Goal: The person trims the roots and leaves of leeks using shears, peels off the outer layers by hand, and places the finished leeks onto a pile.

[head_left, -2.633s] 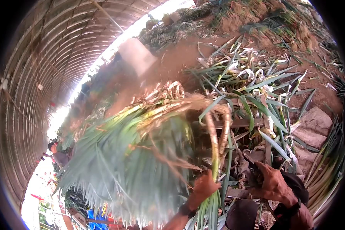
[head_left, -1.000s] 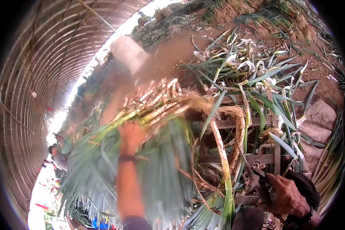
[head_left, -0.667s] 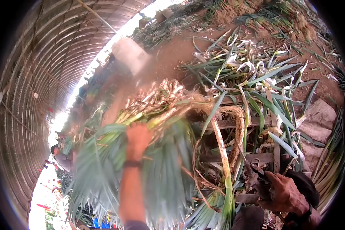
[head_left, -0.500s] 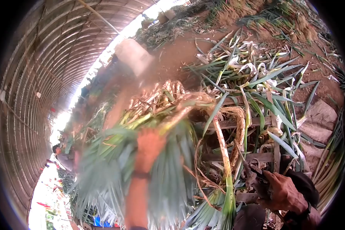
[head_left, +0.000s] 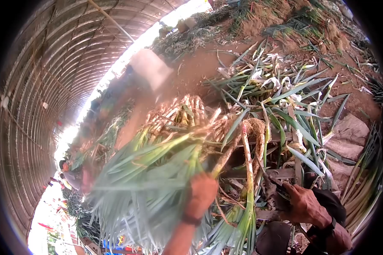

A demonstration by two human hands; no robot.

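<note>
- Onion pile: lies left of and beyond your left hand, leaves toward you.
- Left hand: curled around an onion stalk.
- Upright stalks: between your hands.
- Right hand: fingers closed on a dark tool.

Left hand: blurred, fingertips indistinct; grip on stalk unclear. Green leaves to its left: motion-blurred. Left forearm: cut off by bottom edge. Dark tool in right hand: partly hidden by fingers, type unclear.
</note>
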